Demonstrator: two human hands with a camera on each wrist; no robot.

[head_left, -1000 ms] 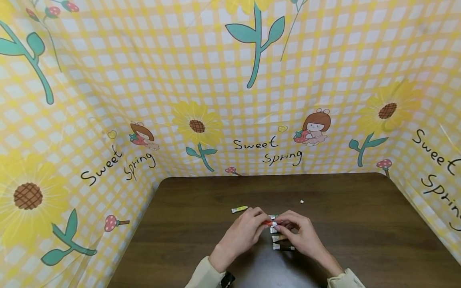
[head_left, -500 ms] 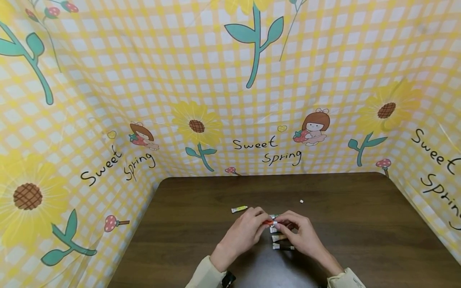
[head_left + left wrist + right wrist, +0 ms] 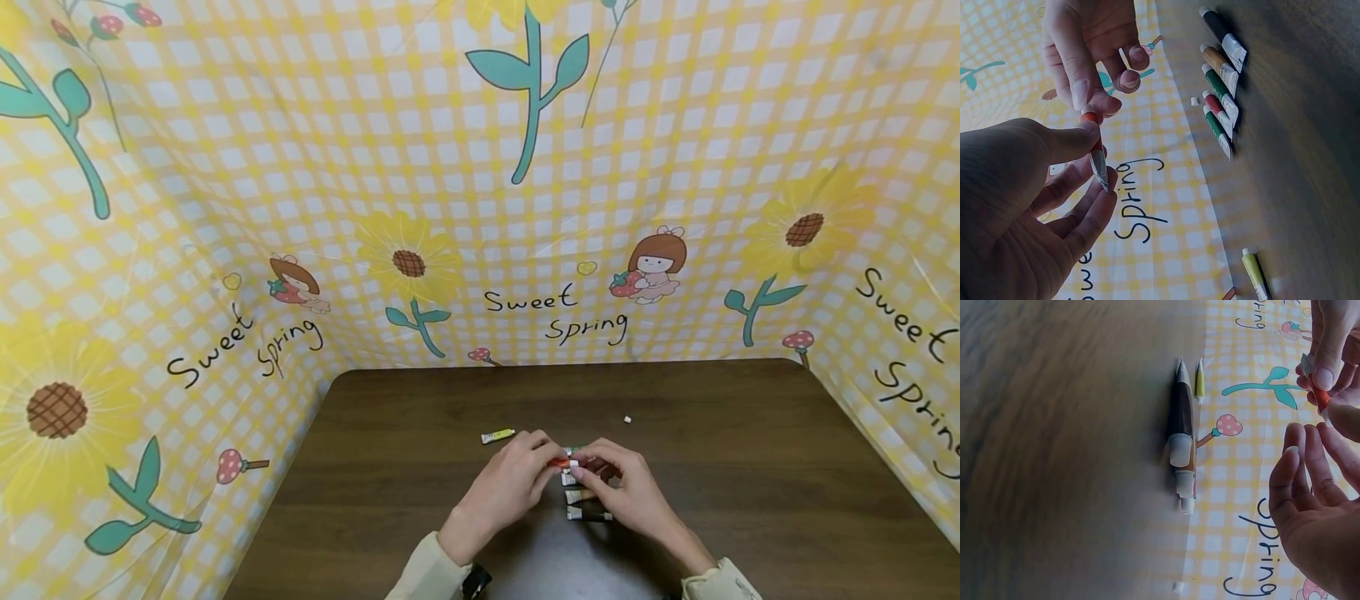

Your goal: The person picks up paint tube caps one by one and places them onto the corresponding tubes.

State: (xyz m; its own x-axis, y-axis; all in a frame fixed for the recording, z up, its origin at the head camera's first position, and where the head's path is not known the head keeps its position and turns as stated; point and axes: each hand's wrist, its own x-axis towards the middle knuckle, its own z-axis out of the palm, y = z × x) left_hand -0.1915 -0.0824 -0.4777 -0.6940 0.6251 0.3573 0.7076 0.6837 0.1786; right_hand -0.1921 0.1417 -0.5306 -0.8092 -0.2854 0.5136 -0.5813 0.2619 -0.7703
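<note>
My left hand [image 3: 501, 479] pinches a small orange-red paint tube [image 3: 1099, 164] between thumb and fingers, its crimped silver end toward my palm. At the tube's other end, the thumb and forefinger of my right hand [image 3: 622, 485] pinch the white cap [image 3: 1087, 109]. Both hands meet above a row of paint tubes on the table. In that row lie a black tube [image 3: 589, 515], an ochre tube [image 3: 580, 497], and, best seen in the left wrist view, a red tube [image 3: 1214, 104] and two green ones. My right hand partly covers the row in the head view.
A yellow paint tube [image 3: 498, 436] lies apart, beyond my left hand. Farther back on the brown wooden table [image 3: 405, 408] is a small loose white cap [image 3: 627, 419]. A yellow checked cloth [image 3: 465, 192] with flowers hangs around the table's back and sides.
</note>
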